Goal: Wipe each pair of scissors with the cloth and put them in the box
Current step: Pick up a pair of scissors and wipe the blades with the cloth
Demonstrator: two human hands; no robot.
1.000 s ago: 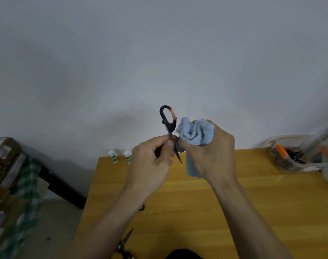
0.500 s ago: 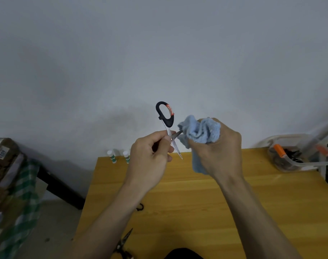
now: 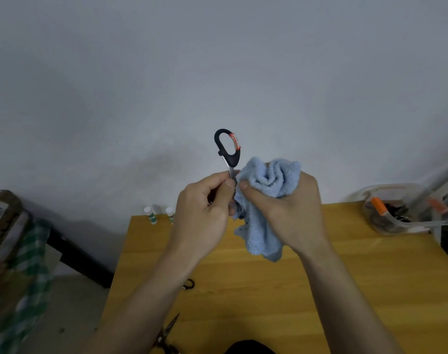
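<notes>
My left hand (image 3: 202,213) grips a pair of black-handled scissors (image 3: 229,149) above the wooden table (image 3: 294,290); one handle loop with a red label points up, and the blades are hidden behind my fingers and the cloth. My right hand (image 3: 286,210) holds a bunched light-blue cloth (image 3: 266,198) pressed against the blades, its tail hanging down. A clear plastic box (image 3: 406,210) with scissors inside, some orange-handled, sits at the table's far right. Another pair of scissors (image 3: 166,335) lies near the front edge, and a black handle (image 3: 189,284) peeks out beside my left forearm.
Two small white bottles with green labels (image 3: 151,215) stand at the table's back left edge by the wall. To the left, off the table, are cardboard boxes (image 3: 0,208) and a green checked cloth (image 3: 28,264) on the floor.
The cloth has closed over the scissor blades, which showed below my left thumb earlier. Both hands stayed raised together and the scissors tilted slightly.
</notes>
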